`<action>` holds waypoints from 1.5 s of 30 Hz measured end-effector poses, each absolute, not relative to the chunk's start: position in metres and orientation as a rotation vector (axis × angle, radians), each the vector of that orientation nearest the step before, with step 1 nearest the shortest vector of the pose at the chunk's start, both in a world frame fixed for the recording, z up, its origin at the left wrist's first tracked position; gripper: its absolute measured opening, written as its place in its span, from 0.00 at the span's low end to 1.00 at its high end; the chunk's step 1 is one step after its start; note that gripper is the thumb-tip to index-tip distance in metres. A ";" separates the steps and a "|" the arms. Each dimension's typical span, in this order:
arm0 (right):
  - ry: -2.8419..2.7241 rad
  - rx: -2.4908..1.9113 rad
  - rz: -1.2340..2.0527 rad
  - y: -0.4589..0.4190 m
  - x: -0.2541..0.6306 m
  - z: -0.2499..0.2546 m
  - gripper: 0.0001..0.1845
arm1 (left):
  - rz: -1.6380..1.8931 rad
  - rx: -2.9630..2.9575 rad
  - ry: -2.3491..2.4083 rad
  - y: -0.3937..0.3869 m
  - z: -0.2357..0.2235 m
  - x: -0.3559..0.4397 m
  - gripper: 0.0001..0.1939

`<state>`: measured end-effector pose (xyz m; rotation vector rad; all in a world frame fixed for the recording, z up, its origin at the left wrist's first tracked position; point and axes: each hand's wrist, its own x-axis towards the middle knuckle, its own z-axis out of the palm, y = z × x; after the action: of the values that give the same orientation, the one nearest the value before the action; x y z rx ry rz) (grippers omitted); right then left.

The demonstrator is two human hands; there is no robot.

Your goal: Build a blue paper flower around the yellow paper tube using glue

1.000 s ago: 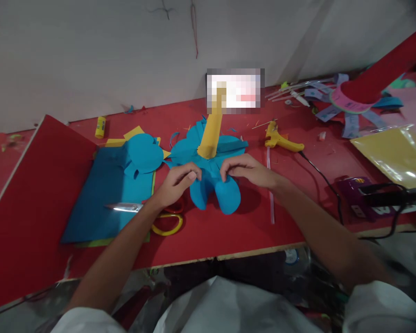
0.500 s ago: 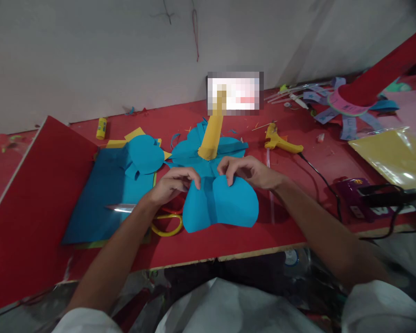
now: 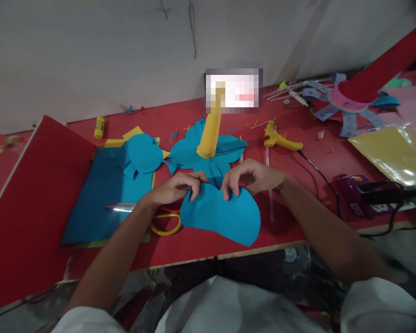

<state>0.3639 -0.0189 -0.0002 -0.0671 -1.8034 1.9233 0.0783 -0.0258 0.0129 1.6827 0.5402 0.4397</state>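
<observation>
A blue paper heart-shaped piece (image 3: 222, 215) hangs between my two hands above the front of the red table. My left hand (image 3: 180, 187) pinches its upper left edge, and my right hand (image 3: 249, 178) pinches the upper right, both closed. Just beyond stands a yellow paper tube (image 3: 209, 136), upright on a flower of blue paper petals (image 3: 185, 150). To the left, more blue cut pieces (image 3: 143, 152) lie on a stack of blue sheets (image 3: 90, 203). Scissors with yellow handles (image 3: 166, 224) lie beside my left hand, partly hidden by my forearm.
A yellow glue gun (image 3: 280, 138) with a cord lies right of the flower. Farther right are a purple box (image 3: 357, 196) and a plastic-wrapped yellow pack (image 3: 391, 155). A red board (image 3: 34, 208) leans at left, near a glue stick (image 3: 99, 127). A blurred screen (image 3: 242, 90) stands behind.
The blue paper piece, folded up along its middle before, now lies flatter between my hands. Both hands have come slightly lower, and its right side tilts downward.
</observation>
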 end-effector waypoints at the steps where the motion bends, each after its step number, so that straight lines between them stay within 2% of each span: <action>1: -1.802 -0.047 1.940 -0.019 0.364 0.000 0.12 | 0.455 1.695 0.552 -0.026 0.012 0.078 0.29; 4: -1.825 -0.060 1.939 -0.019 0.364 -0.001 0.11 | 0.504 1.702 0.573 -0.025 0.009 0.075 0.26; 9: -1.873 -0.117 1.833 -0.018 0.365 -0.003 0.15 | 0.490 1.642 0.502 -0.025 0.005 0.069 0.23; 18: -1.859 0.020 1.860 -0.015 0.367 0.003 0.12 | 0.480 1.661 0.457 -0.024 0.005 0.073 0.28; 26: -1.833 -0.022 1.812 -0.010 0.373 0.001 0.10 | 0.640 1.564 0.493 -0.023 -0.002 0.071 0.20; 31: -1.931 -0.111 1.721 -0.012 0.374 0.002 0.04 | 0.730 1.496 0.519 -0.026 -0.003 0.073 0.15; 33: -1.996 -0.154 1.687 -0.013 0.372 0.002 0.05 | 0.749 1.490 0.541 -0.027 -0.003 0.075 0.14; 45: -2.230 -0.257 1.506 -0.015 0.364 -0.003 0.12 | 0.888 1.509 0.630 -0.023 -0.011 0.077 0.25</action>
<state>0.3639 -0.0146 -0.0026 -0.2572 -2.2303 1.5060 0.0768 -0.0233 -0.0111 1.5087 0.6295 0.8878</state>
